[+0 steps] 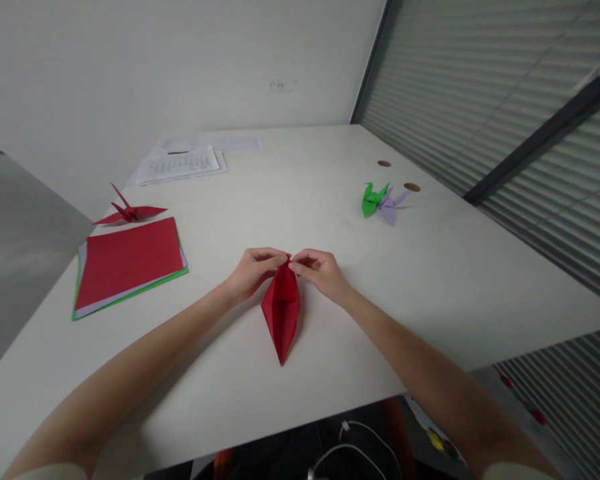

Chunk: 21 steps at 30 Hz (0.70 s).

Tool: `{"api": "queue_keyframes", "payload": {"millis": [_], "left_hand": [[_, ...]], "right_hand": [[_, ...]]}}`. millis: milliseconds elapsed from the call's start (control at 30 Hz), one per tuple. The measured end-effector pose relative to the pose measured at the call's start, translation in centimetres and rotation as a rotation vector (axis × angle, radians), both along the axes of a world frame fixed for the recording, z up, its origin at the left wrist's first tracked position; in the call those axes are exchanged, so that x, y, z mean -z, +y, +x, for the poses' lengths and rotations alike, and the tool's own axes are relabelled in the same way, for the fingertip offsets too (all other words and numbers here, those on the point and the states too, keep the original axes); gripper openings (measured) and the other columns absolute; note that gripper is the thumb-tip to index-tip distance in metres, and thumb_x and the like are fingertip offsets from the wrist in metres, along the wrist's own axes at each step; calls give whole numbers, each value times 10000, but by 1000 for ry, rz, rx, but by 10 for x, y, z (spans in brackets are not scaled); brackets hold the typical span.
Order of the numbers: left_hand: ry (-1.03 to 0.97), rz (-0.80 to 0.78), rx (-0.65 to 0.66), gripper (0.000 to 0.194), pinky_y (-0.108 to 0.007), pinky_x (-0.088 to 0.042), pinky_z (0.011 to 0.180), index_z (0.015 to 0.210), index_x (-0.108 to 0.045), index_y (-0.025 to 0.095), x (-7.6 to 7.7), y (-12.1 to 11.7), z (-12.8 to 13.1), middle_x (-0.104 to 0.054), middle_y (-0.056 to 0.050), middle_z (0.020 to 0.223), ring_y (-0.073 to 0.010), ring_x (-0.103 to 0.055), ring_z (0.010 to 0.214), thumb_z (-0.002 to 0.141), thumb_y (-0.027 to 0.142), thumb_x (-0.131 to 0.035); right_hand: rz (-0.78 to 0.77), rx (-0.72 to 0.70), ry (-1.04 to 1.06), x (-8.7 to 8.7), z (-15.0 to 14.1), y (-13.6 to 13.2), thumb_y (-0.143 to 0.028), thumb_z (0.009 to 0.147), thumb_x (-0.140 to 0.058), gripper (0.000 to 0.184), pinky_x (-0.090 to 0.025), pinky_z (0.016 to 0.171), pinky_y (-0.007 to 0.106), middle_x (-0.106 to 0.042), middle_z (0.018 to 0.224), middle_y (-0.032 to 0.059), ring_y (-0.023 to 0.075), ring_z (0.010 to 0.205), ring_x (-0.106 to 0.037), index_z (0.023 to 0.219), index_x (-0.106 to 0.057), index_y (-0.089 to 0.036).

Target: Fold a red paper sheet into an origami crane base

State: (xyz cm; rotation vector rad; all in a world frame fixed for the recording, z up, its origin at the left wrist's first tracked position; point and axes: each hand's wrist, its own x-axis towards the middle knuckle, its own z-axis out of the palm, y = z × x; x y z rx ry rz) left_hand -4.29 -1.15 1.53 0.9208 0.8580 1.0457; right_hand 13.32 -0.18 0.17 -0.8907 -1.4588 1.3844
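Observation:
A partly folded piece of red origami paper (283, 303) lies on the white table in front of me, long and diamond-shaped, one point toward me and creases down its middle. At its far tip, my left hand (256, 270) pinches the left edge between thumb and fingers. From the other side my right hand (320, 271) pinches the same tip, thumb on top. The two hands nearly meet there, and the fingers cover part of the tip.
To the left, a stack of red, purple and green paper sheets (130, 263) lies before a finished red paper crane (130, 213). Printed sheets (180, 167) are farther back. At right stand a green crane (373, 200) and a purple crane (389, 208), near two round table holes.

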Motion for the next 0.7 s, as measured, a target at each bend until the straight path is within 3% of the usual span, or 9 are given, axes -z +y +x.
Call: {"api": "queue_keyframes", "payload": {"millis": [400, 700], "left_hand": [[-8, -62, 37, 185, -271, -469, 683, 735, -750, 146, 0, 2, -2, -706, -46, 741, -130, -616, 671, 623, 268, -833], [22, -51, 113, 240, -291, -469, 699, 764, -757, 149, 0, 1, -4, -717, -70, 777, -157, -633, 704, 667, 358, -820]], "right_hand": [[-54, -17, 47, 2, -1, -1, -403, 624, -821, 272, -497, 695, 290, -681, 713, -5, 125, 668, -598, 733, -685, -193], [-127, -5, 72, -2, -1, -2, -397, 610, -828, 285, -488, 672, 275, -661, 690, -17, 108, 638, -578, 717, -669, -186]]}}
